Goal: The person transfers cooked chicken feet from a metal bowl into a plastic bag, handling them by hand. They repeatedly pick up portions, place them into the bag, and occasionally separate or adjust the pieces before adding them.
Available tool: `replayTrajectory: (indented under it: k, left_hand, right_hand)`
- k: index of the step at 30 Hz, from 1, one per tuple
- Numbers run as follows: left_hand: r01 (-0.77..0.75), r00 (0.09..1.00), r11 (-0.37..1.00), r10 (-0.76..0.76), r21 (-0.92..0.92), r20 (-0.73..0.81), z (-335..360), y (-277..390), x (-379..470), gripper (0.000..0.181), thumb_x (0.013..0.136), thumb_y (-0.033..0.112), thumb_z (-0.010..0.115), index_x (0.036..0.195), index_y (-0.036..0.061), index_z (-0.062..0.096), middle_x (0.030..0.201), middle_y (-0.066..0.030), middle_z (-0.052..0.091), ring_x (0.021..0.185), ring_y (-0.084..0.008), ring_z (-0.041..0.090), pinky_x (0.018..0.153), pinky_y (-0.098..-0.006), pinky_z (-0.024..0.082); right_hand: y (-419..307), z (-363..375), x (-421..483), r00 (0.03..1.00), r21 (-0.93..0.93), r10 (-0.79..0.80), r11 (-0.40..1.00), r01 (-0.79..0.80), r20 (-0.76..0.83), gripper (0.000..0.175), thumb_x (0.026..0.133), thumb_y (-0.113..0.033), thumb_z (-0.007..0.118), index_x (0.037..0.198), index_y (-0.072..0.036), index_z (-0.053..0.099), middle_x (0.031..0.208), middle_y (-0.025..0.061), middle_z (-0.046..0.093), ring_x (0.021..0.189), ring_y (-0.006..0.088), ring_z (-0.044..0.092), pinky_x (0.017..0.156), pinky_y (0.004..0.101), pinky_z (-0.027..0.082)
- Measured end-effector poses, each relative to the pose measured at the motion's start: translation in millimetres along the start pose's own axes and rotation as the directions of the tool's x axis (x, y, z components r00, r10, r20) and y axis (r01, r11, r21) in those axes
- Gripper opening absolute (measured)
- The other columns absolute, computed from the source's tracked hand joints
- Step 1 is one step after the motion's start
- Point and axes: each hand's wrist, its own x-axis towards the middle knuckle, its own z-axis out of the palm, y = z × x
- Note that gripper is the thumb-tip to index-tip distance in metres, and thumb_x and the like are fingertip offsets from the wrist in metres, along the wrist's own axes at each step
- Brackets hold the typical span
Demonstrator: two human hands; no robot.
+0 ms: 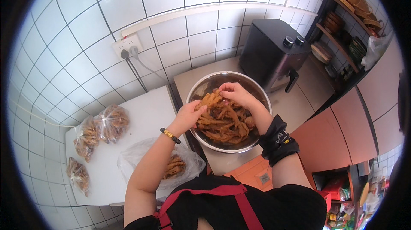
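Note:
A wide stainless steel bowl [230,150] stands in front of me with a heap of brown cooked chicken feet [224,124] inside. Over its far left part, my left hand [188,114] and my right hand [238,94] grip opposite sides of a bunch of lighter chicken feet [209,99]. The undersides of my fingers are hidden. Below my left forearm, an open clear plastic bag [135,157] lies on the white board [149,108], with more chicken feet [175,165] in it.
Three tied bags of chicken feet [114,124] rest at the board's left side. A black air fryer [273,50] stands behind the bowl, its handle [292,80] jutting forward. Plugged cords hang from a wall socket [126,47]. Shelves [337,42] with dishes and baskets stand at the right.

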Motion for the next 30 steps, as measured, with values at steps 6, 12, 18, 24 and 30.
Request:
replayTrajectory:
  k: [6,12,18,24,30]
  left_hand:
    - [-0.047,0.999,0.989,0.05,0.142,-0.017,-1,4,1,0.031,0.09,0.027,0.054,0.106,0.0013,0.057,0.067,0.0018,0.052,0.048,-0.007,0.046,0.041,-0.0221,0.042]
    - [0.065,0.998,0.984,-0.068,-0.165,-0.015,-1,5,1,0.03,0.091,0.029,0.054,0.103,0.0015,0.056,0.059,0.0048,0.041,0.044,-0.0054,0.038,0.041,-0.0221,0.043]
    - [0.151,0.988,0.927,-0.156,-0.344,0.012,1,5,0,0.031,0.091,0.029,0.055,0.104,0.0014,0.055,0.059,0.0063,0.039,0.046,-0.004,0.037,0.04,-0.0215,0.043]
    - [0.049,0.997,0.989,-0.057,-0.139,-0.054,4,4,1,0.031,0.091,0.028,0.055,0.104,-0.0003,0.056,0.061,0.0042,0.041,0.048,-0.0054,0.04,0.039,-0.0211,0.043]
    - [0.106,0.99,0.963,-0.125,-0.248,-0.064,-4,1,1,0.027,0.091,0.03,0.053,0.096,0.0031,0.053,0.059,0.0057,0.039,0.045,-0.0042,0.036,0.04,-0.0224,0.043]
  right_hand:
    - [8,-1,2,0.999,0.034,0.036,0.999,-0.037,0.01,0.012,0.089,-0.012,0.052,0.091,-0.002,0.057,0.08,0.0025,0.057,0.061,0.0086,0.054,0.056,0.0207,0.048]
    - [12,-1,2,0.984,0.292,0.035,0.956,0.018,-0.176,0.014,0.09,-0.015,0.054,0.093,-0.002,0.058,0.077,0.0013,0.056,0.062,0.0097,0.056,0.056,0.0228,0.051]
    - [6,5,-1,0.983,0.373,-0.029,0.923,0.097,-0.183,0.01,0.089,-0.012,0.056,0.093,-0.003,0.059,0.079,0.0013,0.057,0.064,0.0088,0.056,0.06,0.0221,0.052]
    - [12,2,2,0.989,0.278,0.011,0.96,0.032,-0.149,0.007,0.085,-0.006,0.059,0.091,-0.003,0.059,0.079,0.002,0.058,0.063,0.0087,0.056,0.06,0.0225,0.051]
    - [20,-11,3,0.94,0.248,0.057,0.968,0.029,-0.336,0.009,0.085,-0.008,0.059,0.092,-0.002,0.059,0.078,0.0025,0.058,0.066,0.009,0.056,0.061,0.0226,0.051]
